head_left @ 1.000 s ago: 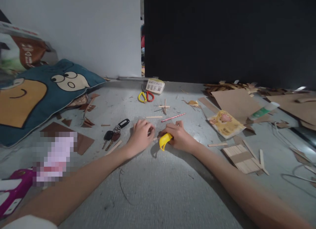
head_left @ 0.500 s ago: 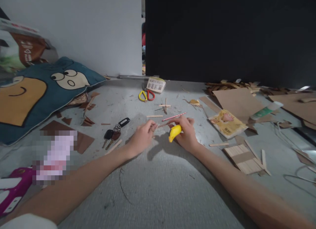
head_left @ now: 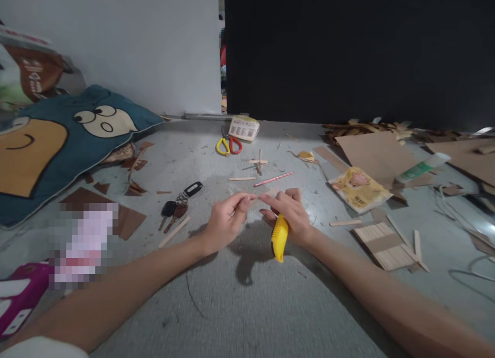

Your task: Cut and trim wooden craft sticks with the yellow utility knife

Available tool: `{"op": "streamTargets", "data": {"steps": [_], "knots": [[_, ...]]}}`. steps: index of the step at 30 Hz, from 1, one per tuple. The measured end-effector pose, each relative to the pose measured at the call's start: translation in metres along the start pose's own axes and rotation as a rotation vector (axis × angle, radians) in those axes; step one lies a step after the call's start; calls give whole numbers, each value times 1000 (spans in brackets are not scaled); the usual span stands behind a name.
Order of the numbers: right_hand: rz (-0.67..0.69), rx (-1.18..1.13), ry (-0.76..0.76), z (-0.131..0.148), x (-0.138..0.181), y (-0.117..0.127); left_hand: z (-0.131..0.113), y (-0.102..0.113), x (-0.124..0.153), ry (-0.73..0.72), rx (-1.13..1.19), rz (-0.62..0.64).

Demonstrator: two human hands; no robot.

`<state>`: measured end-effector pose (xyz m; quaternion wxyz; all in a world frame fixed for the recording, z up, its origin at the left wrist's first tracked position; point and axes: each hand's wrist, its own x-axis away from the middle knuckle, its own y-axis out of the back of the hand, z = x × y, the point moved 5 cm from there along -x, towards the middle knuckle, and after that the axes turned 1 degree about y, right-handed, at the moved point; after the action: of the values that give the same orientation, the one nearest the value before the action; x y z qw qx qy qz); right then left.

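My left hand (head_left: pixel 228 219) is closed in a pinch, its thumb and index finger pressed together. What lies in that pinch is too small and hidden to name. Touching or nearly touching those fingertips is the outstretched index finger of my right hand (head_left: pixel 291 214). The other fingers of that hand curl round a yellow, banana-shaped tool (head_left: pixel 279 239) with a ridged edge, pointing down toward me; no blade shows. Just beyond both hands lie a pink striped pencil (head_left: pixel 274 179), a wooden craft stick (head_left: pixel 242 179) and a small assembly of crossed sticks (head_left: pixel 260 162).
Left are keys (head_left: pixel 176 208), a loose stick (head_left: pixel 175 232), brown card (head_left: pixel 131 219) and a blue cushion (head_left: pixel 127 113). Scissors (head_left: pixel 229 146) lie at the back beside a small packet (head_left: pixel 244 128). Right are bundled sticks (head_left: pixel 377 244), a yellow packet (head_left: pixel 359 188), a glue stick (head_left: pixel 423 168) and cardboard (head_left: pixel 371 149).
The yellow tool has swung downward in my right hand, its ridged side now showing. My hands have drawn closer, and the thin strip seen between them is now mostly hidden.
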<state>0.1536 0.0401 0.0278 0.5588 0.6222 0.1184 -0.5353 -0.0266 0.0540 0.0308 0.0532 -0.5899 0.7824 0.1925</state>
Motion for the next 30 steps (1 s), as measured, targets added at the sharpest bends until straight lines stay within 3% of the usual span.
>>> {"op": "streamTargets", "data": {"steps": [9,17,23,30], "knots": [[146,104,107,9,-1,-4,3,1,1,0,5,-36],[26,94,-47,-1,-5,-2,8,0,0,12,16,-44],[139,117,100,7,-6,-3,4,2,2,-33,-30,-72],[0,53,137,10,-12,2,-1,2,4,-59,-60,-90]]}}
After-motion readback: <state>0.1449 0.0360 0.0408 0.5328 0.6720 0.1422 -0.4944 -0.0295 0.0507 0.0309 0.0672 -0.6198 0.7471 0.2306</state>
